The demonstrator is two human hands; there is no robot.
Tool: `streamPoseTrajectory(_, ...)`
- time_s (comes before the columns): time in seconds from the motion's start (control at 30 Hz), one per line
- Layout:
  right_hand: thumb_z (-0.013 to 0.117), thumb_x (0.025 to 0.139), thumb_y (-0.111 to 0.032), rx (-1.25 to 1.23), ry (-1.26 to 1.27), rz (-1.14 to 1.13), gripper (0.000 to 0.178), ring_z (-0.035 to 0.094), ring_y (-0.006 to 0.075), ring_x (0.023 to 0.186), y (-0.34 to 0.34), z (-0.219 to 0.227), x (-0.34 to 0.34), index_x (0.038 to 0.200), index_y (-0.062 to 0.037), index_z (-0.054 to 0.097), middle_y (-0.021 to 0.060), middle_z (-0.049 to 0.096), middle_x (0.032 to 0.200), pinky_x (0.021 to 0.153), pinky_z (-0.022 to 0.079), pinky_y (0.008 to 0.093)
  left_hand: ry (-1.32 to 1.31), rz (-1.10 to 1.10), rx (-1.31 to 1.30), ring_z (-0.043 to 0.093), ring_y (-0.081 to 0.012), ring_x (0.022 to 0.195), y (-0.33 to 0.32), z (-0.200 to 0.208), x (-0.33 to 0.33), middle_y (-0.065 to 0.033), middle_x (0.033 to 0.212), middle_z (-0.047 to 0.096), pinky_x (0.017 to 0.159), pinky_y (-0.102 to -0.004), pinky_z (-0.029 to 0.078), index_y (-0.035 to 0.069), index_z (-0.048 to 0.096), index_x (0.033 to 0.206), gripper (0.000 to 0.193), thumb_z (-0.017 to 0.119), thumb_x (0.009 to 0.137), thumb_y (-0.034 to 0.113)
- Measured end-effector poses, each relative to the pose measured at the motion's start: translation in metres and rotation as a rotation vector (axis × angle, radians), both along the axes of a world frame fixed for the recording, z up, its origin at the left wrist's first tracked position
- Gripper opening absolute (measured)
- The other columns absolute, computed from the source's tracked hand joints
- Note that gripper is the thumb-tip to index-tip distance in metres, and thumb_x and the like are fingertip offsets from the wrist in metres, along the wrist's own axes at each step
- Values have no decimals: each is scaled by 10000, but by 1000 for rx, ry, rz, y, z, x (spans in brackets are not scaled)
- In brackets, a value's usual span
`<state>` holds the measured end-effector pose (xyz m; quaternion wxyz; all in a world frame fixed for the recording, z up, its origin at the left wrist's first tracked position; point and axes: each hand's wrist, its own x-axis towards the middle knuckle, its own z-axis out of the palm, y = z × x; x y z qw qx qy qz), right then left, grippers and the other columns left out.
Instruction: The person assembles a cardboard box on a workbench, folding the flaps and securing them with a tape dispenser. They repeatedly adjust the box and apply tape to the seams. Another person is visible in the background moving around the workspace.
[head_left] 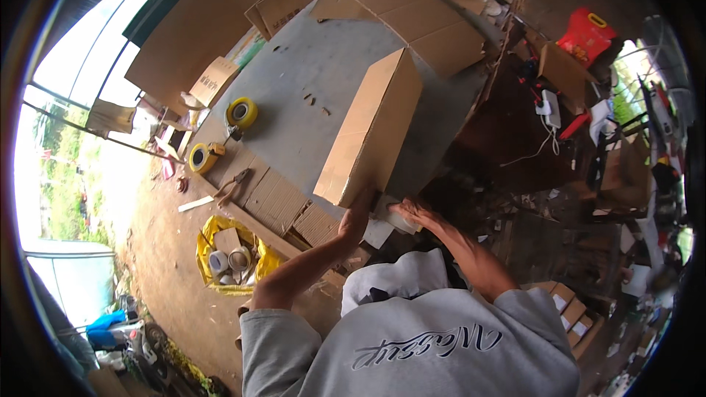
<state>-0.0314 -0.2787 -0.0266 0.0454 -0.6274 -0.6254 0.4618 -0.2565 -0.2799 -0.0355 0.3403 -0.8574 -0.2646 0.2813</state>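
Presently, our left hand [355, 219] is touching the near end of the long carton [368, 129]; whether it or our right hand [410, 211] is grasping, we cannot tell.

Dark script [430, 347] (upside down) marks the grey shirt [434, 380].

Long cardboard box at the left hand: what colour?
The long cardboard box is tan; best in head view.

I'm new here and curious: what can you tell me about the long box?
The long box looks like plain brown cardboard, with two long faces showing, the left lighter, meeting at a straight edge. It slants away to the right over the grey table. The left hand touches its near end. Whether both ends are closed is unclear.
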Motion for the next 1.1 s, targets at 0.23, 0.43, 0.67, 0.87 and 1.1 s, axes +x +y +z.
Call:
streamPoseTrajectory(0.23,621,840,-223,191,-444,655,223,735,269,781,2,-69,-13,772,-69,766,149,749,839,651,584,451,-51,233,-405,269,-254,1520,-10,-12,21,-157,1652,280,1264,-352,168,-20,294,1574,510,266,1097,158)
streamPoseTrajectory(0.43,665,798,-534,-169,-222,-373,569,685,240,716,-29,5,31,830,27,750,177,721,781,666,504,424,-947,503,-942,537,-377,1293,2,-54,28,-248,1346,589,1089,-430,423,-31,564,1365,422,470,1049,233)
streamPoseTrajectory(0.67,661,863,-494,39,400,-301,550,586,141,757,-19,108,75,989,40,703,78,672,794,670,478,349,-2419,1260,-1561,661,-232,827,56,82,66,-92,899,700,714,-377,512,-10,718,1000,334,678,977,321)
streamPoseTrajectory(0.87,661,871,-482,49,545,-75,538,560,127,745,46,112,117,939,51,675,77,638,754,658,469,344,-2259,1272,-1585,499,-58,662,88,88,93,36,769,619,613,-235,398,37,731,966,325,671,995,355)
streamPoseTrajectory(1.1,672,885,-438,-76,599,78,508,551,138,717,120,107,156,866,69,652,141,617,696,657,472,379,-2121,1410,-1005,533,-52,614,128,130,133,31,697,615,515,-275,418,7,724,923,216,701,967,217)
